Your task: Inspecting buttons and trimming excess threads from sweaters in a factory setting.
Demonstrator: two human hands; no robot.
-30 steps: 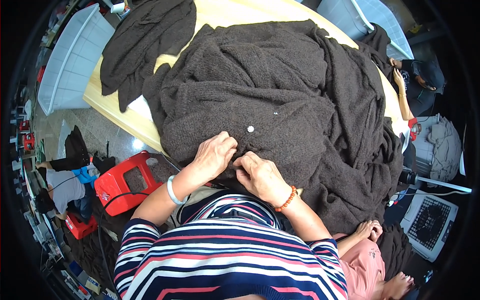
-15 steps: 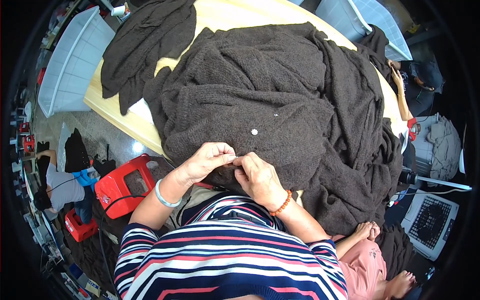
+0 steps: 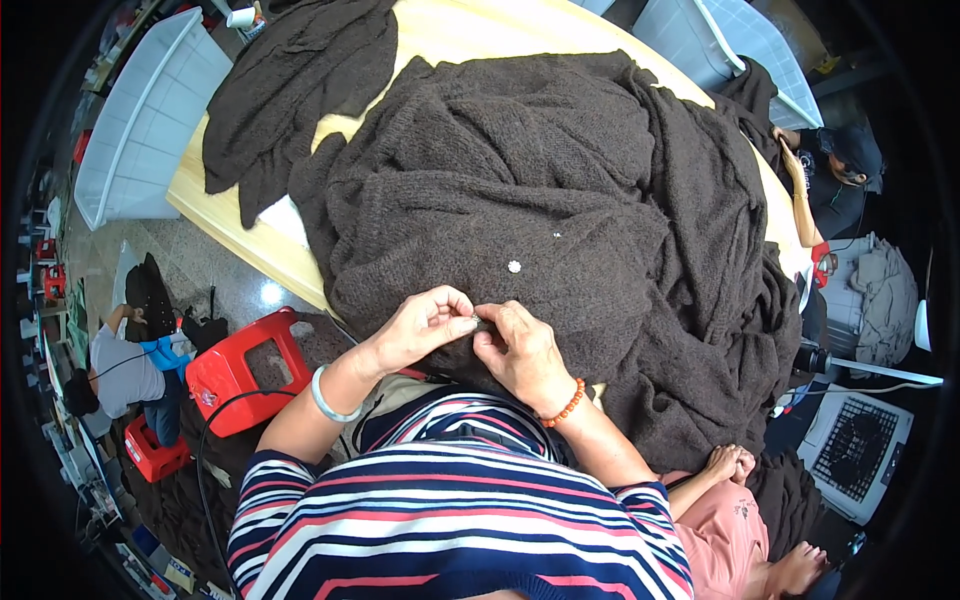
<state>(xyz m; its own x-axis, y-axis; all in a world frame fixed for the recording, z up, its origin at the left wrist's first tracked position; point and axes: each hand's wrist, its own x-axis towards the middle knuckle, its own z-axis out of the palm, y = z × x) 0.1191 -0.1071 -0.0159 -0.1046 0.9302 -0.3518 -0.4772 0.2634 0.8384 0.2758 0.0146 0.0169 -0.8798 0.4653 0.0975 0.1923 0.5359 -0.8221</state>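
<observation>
Dark brown knit fabric (image 3: 500, 150) lies heaped in folds over the table, its near edge reaching my lap. My left hand (image 3: 425, 325) is closed in a pinch at that near edge, thumb against fingertips. Right beside it, my right hand (image 3: 517, 350) is also closed, fingertips almost meeting the left ones. What sits between the fingertips is too small to make out; a bit of brown knit seems to be there. Just beyond my hands a small white flower-shaped piece (image 3: 514, 267) rests on the knit, with a tinier pale speck (image 3: 557, 234) farther off.
The pale wooden table (image 3: 470, 25) carries another brown knit piece (image 3: 300, 75) at the far left. White bins (image 3: 150, 120) stand around it. A red stool (image 3: 250, 370) is on my left. A person in pink (image 3: 725, 520) sits close on my right; other people work at both sides.
My hands stay together at the same spot, with the fingertips slightly shifted. The person at the far left has moved an arm.
</observation>
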